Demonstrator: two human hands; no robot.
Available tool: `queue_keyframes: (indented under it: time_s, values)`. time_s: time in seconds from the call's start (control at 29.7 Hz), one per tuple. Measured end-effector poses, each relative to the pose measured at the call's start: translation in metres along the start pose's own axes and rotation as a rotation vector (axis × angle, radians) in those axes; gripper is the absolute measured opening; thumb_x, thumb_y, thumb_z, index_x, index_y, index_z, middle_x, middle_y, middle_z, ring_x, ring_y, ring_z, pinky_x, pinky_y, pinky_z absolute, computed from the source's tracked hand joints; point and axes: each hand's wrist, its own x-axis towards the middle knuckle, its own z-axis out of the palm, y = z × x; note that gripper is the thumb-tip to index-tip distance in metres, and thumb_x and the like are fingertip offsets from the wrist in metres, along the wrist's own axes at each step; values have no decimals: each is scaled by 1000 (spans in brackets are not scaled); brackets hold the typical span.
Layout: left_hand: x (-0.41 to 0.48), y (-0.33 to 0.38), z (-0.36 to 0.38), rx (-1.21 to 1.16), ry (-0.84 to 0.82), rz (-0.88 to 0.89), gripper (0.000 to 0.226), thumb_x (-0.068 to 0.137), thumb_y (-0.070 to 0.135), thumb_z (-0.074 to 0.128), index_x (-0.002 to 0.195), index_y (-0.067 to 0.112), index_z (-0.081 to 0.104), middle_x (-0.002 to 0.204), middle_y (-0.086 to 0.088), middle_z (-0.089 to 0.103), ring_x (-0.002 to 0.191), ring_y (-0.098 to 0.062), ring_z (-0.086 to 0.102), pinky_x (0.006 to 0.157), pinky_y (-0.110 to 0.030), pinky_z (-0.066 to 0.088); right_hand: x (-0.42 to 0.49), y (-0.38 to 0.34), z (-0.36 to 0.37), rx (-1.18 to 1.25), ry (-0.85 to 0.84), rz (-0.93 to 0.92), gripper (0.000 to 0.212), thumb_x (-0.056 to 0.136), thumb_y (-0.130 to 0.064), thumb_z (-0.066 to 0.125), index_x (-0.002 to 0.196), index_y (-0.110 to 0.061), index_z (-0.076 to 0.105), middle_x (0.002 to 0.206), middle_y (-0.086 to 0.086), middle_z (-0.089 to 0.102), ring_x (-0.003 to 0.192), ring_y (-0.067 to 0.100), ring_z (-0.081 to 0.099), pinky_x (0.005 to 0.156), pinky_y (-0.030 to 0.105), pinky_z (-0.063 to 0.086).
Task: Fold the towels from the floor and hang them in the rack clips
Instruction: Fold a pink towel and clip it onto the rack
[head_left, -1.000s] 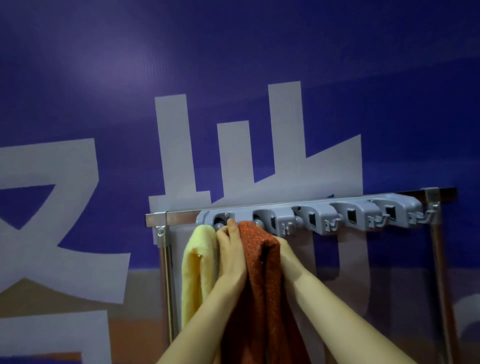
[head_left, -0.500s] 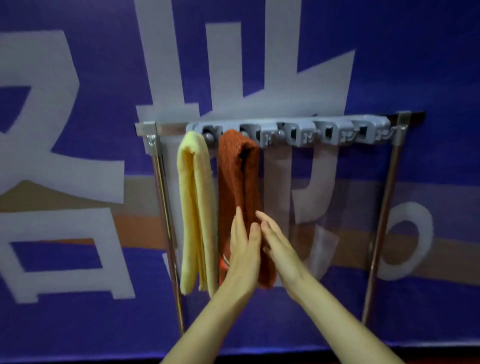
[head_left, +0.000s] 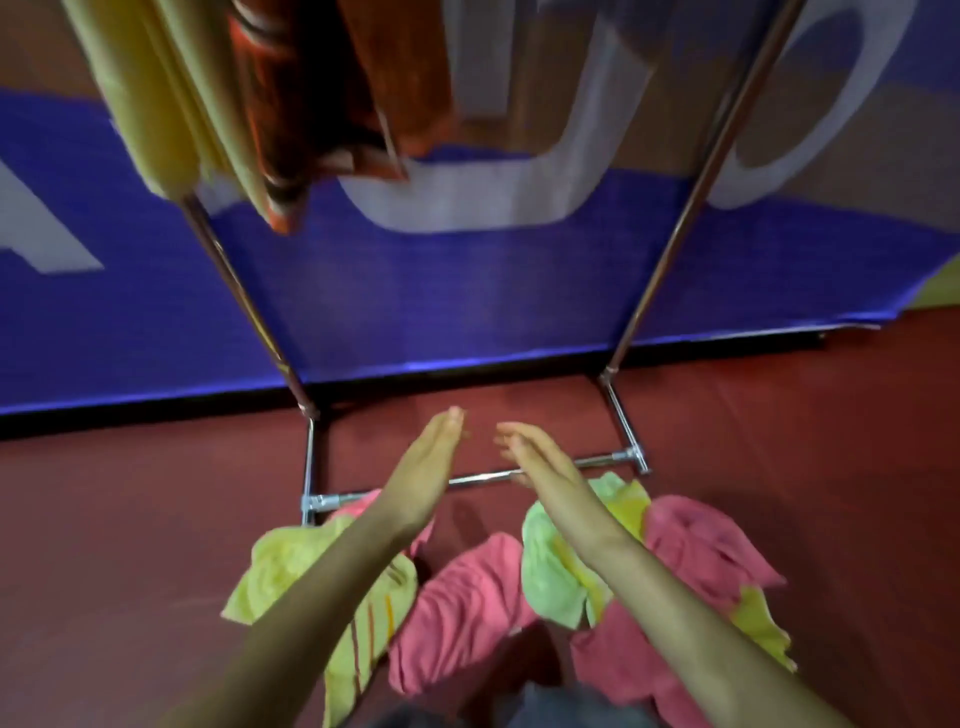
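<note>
- Two towels already hang from the rack (head_left: 675, 234). The yellow towel (head_left: 140, 104) is at 11 o'clock and the rust-orange towel (head_left: 311, 104) is just beside it toward 12.
- Both are folded into long narrow strips. The clips are above the top edge of the view, so I can't see how they grip.
- The rest lies in a heap on the floor (head_left: 130, 545) at 6 o'clock. It includes a yellow-green towel (head_left: 291, 577) at 7, a pink towel (head_left: 467, 613) at 6, a lime towel (head_left: 556, 571) at 5 and a second pink towel (head_left: 701, 551) touching it.
- They look soft, crumpled and overlapping; none is folded.
- My left hand (head_left: 431, 467) and right hand (head_left: 540, 462) are flat with straight fingers, palms facing, near each other but apart, holding nothing.
- I judge the task is less than half done.
</note>
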Motion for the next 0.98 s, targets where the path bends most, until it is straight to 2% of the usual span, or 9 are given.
queue_keyframes:
  time_s: [0.1, 0.27, 0.37, 0.44, 0.57, 0.64, 0.81, 0.91, 0.98]
  values:
    - [-4, -49, 13, 46, -79, -120, 42, 95, 34, 28, 122, 11, 51, 123, -9, 56, 123, -20, 46, 111, -37, 29, -5, 71, -15, -28, 27, 159, 20, 93, -11, 40, 108, -12, 53, 101, -1, 56, 96, 7, 51, 77, 5, 41]
    - [6, -113, 26, 80, -170, -268, 40, 96, 39, 30, 110, 12, 56, 99, -4, 60, 96, -15, 54, 79, -15, 43, -11, 162, -41, -104, 128, 376, 19, 92, -8, 43, 106, -3, 55, 99, 6, 55, 82, 0, 54, 70, 5, 41]
    - [15, -137, 35, 83, -210, -304, 35, 95, 44, 31, 92, 20, 57, 89, -6, 61, 86, -18, 54, 89, -33, 42, -15, 198, -56, -173, 170, 417, 16, 91, -5, 45, 102, -2, 56, 97, 8, 55, 70, -9, 53, 64, 3, 40]
    - [26, -162, 49, 159, -265, -358, 35, 95, 42, 25, 96, 20, 54, 91, -8, 62, 86, -19, 53, 83, -31, 38, -17, 231, -73, -257, 222, 442, 14, 90, -2, 47, 98, 1, 58, 92, 10, 54, 63, -13, 51, 62, 0, 37]
    - [34, -179, 68, 186, -336, -364, 40, 95, 42, 22, 101, 18, 53, 90, -7, 62, 88, -18, 54, 79, -30, 37, -19, 257, -115, -487, 404, 417, 17, 88, -2, 50, 97, 5, 62, 101, 17, 57, 99, 21, 51, 77, 0, 33]
    - [40, -181, 75, 157, -329, -372, 42, 95, 42, 21, 102, 17, 54, 88, -6, 62, 84, -16, 54, 74, -28, 40, -12, 264, -139, -634, 497, 374, 18, 87, -4, 53, 99, 3, 64, 111, 25, 54, 114, 34, 46, 97, 19, 29]
    - [47, -183, 97, 116, -349, -367, 44, 95, 42, 19, 102, 16, 55, 84, -2, 61, 78, -13, 52, 70, -21, 40, 16, 283, -192, -779, 581, 571, 28, 87, -19, 56, 113, -8, 62, 129, 22, 51, 135, 35, 25, 110, 33, 19]
    - [44, -187, 100, 109, -354, -378, 44, 95, 42, 19, 102, 17, 54, 83, -2, 61, 78, -12, 53, 68, -21, 40, 33, 292, -206, -592, 466, 736, 34, 90, -11, 50, 121, 2, 53, 136, 20, 47, 131, 30, 37, 104, 25, 22]
    - [45, -189, 101, 92, -342, -405, 45, 95, 42, 19, 102, 16, 54, 82, -2, 61, 78, -12, 53, 67, -21, 40, 43, 298, -210, -595, 446, 725, 30, 89, -3, 48, 116, 10, 53, 131, 26, 50, 124, 32, 46, 100, 26, 26]
